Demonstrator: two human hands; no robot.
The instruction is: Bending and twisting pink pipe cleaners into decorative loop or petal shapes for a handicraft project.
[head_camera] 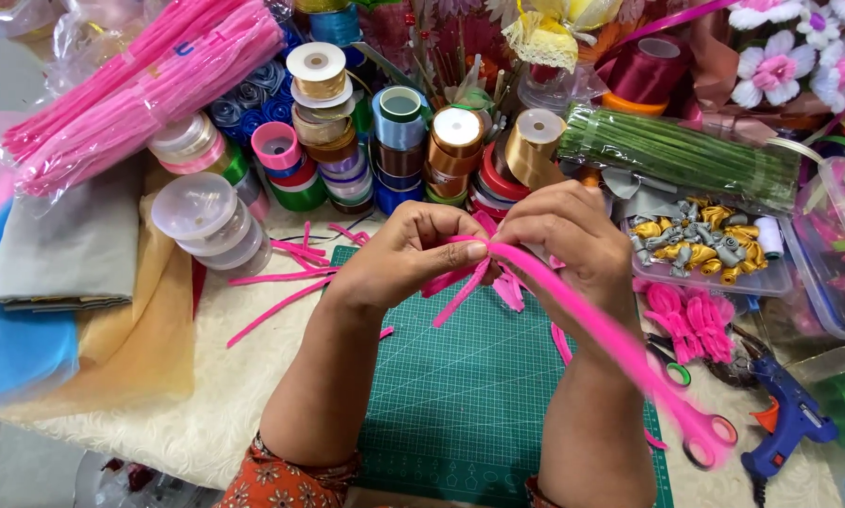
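Bare green cutting mat (460,395) is left below; ribbon spools (347,141) crowd behind. A fuzzy pink pipe cleaner (573,306) — bent — is pinched by left hand (399,259) and right hand (563,235).

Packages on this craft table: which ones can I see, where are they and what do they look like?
Pink stem bag: top left, long clear plastic bundle.
Green wire pack: upper right, long clear sleeve.
Rosette box: right of the hands, clear tray of gold and grey ribbon roses.
Plastic tub: far right, clear.
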